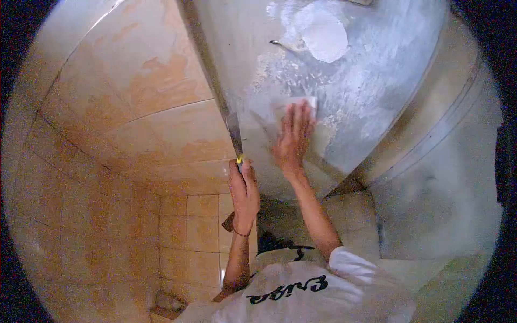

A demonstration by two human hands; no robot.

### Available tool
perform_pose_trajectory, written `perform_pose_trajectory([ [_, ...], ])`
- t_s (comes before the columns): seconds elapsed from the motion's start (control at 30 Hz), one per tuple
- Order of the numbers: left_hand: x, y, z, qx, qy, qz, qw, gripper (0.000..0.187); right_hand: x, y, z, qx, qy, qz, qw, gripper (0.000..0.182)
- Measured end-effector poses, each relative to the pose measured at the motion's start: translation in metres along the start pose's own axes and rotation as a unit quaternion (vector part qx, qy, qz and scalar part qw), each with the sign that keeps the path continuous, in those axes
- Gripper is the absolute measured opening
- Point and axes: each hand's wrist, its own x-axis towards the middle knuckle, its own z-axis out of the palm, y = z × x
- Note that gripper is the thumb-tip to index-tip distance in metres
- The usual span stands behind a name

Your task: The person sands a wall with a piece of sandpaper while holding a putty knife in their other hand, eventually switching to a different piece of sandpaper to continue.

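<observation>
My left hand (243, 188) is closed around the yellow handle of a scraper, whose metal blade (234, 134) points up along the corner where the tiles meet the grey wall. My right hand (293, 141) lies flat with its fingers stretched out and presses a small white pad (305, 102) against the grey plastered wall (371, 81). Only the pad's top edge shows above the fingertips. Both forearms reach up from my white T-shirt (312, 290) at the bottom of the view.
Beige tiles (134, 107) with darker stains cover the wall on the left and run down to the floor. A white filler patch (323, 32) and scratched pale marks sit above my right hand. A paler wall section (441, 188) stands at the right.
</observation>
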Motion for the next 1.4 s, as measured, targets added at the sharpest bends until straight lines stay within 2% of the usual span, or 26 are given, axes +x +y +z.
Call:
perform_pose_trajectory([
  [0.07, -0.002, -0.01, -0.01, -0.035, -0.001, -0.03, 0.999, 0.041, 0.002, -0.004, -0.006, 0.019, 0.076, 0.098, 0.992, 0.06],
  [0.1, -0.012, -0.014, 0.022, -0.066, -0.016, -0.045, 0.997, 0.041, 0.007, 0.023, -0.024, -0.016, 0.068, 0.087, 0.994, 0.06],
  [0.17, 0.004, -0.015, 0.03, -0.085, -0.054, -0.055, 0.993, 0.041, 0.044, 0.013, -0.021, 0.05, 0.163, 0.064, 0.983, 0.059],
  [0.2, -0.006, -0.008, 0.019, -0.054, -0.051, -0.068, 0.995, 0.041, 0.035, 0.001, -0.017, 0.027, 0.119, 0.079, 0.989, 0.059],
  [0.23, -0.003, -0.007, 0.031, -0.072, -0.053, -0.056, 0.994, 0.04, 0.035, 0.012, -0.019, 0.017, 0.125, 0.069, 0.99, 0.059],
  [0.3, 0.004, -0.002, 0.033, -0.085, -0.067, -0.043, 0.993, 0.04, 0.022, 0.02, -0.016, -0.072, -0.016, 0.012, 0.997, 0.059],
  [0.37, 0.003, 0.002, 0.03, -0.103, -0.077, -0.065, 0.99, 0.039, 0.007, 0.038, -0.014, -0.1, -0.006, -0.004, 0.995, 0.059],
  [0.43, 0.0, -0.008, 0.035, -0.093, -0.069, -0.059, 0.992, 0.039, 0.006, 0.039, -0.027, 0.034, 0.113, 0.1, 0.988, 0.059],
  [0.47, 0.003, -0.013, 0.036, -0.112, -0.073, -0.055, 0.99, 0.04, 0.016, 0.034, -0.03, 0.05, 0.144, 0.1, 0.983, 0.059],
  [0.6, -0.005, -0.006, 0.052, -0.085, -0.08, -0.032, 0.993, 0.039, 0.024, 0.023, -0.026, 0.047, 0.083, 0.068, 0.993, 0.06],
  [0.63, -0.005, -0.003, 0.053, -0.091, -0.082, -0.049, 0.991, 0.039, 0.014, 0.033, -0.017, 0.043, 0.088, 0.071, 0.993, 0.06],
  [0.7, -0.005, -0.001, 0.051, -0.09, -0.084, -0.07, 0.99, 0.038, -0.002, 0.05, -0.017, -0.079, 0.011, 0.026, 0.996, 0.06],
  [0.77, -0.007, -0.004, 0.049, -0.071, -0.074, -0.012, 0.995, 0.037, -0.003, 0.056, -0.02, -0.06, 0.019, 0.054, 0.997, 0.06],
  [0.87, -0.009, -0.02, 0.045, -0.074, -0.086, -0.042, 0.993, 0.035, 0.021, 0.033, -0.03, 0.083, 0.16, 0.121, 0.976, 0.059],
  [0.9, -0.011, -0.023, 0.045, -0.072, -0.087, -0.044, 0.993, 0.035, 0.02, 0.028, -0.026, 0.083, 0.159, 0.123, 0.976, 0.059],
  [1.0, -0.015, -0.021, 0.046, -0.081, -0.076, -0.029, 0.993, 0.034, 0.012, 0.019, -0.023, 0.016, 0.042, 0.035, 0.998, 0.064],
  [1.03, -0.018, -0.015, 0.044, -0.103, -0.076, -0.046, 0.991, 0.034, 0.004, 0.029, -0.017, 0.017, 0.042, 0.037, 0.998, 0.064],
  [1.13, -0.016, -0.023, 0.038, -0.128, -0.067, -0.056, 0.988, 0.034, 0.002, 0.038, -0.01, -0.033, 0.069, 0.018, 0.997, 0.069],
  [1.2, -0.013, -0.031, 0.035, -0.136, -0.06, -0.06, 0.987, 0.034, 0.015, 0.026, -0.019, 0.028, 0.149, 0.083, 0.985, 0.067],
  [1.27, -0.01, -0.036, 0.029, -0.076, -0.067, -0.044, 0.994, 0.035, 0.028, 0.018, -0.016, 0.064, 0.194, 0.115, 0.972, 0.064],
  [1.3, -0.008, -0.041, 0.03, -0.079, -0.065, -0.046, 0.994, 0.035, 0.028, 0.014, -0.014, 0.063, 0.191, 0.111, 0.973, 0.064],
  [1.37, -0.005, -0.054, 0.032, -0.054, -0.044, -0.022, 0.997, 0.038, 0.027, 0.007, -0.014, -0.021, 0.071, 0.024, 0.997, 0.063],
  [1.4, -0.006, -0.053, 0.031, -0.054, -0.039, -0.025, 0.997, 0.038, 0.018, 0.009, -0.006, -0.015, 0.039, 0.014, 0.999, 0.062],
])
